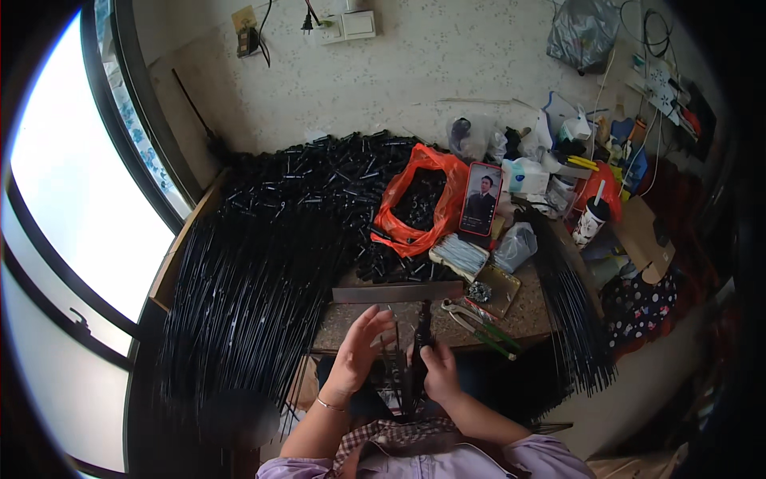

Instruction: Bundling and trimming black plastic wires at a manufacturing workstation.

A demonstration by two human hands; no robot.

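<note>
My right hand [440,374] is closed round a slim black piece [424,321] held roughly upright at the table's front edge; its exact kind is unclear. Thin black rods run down from it toward my lap. Just left of it, my left hand [357,351] is raised with its fingers stretched and apart. A grey metal bar [397,293] lies crosswise beyond both hands. Green-handled pincers [482,328] rest to the right, beside a shallow tray [503,289] with small metal bits near it. Thin silvery rods fill a small box [460,255] behind them.
Many long black rods [239,311] hang over the front left edge, with more [573,319] at right. Short black tubes [311,176] are heaped behind. An orange plastic bag [385,209], a propped phone [481,199] and a patterned cup [590,222] stand farther back.
</note>
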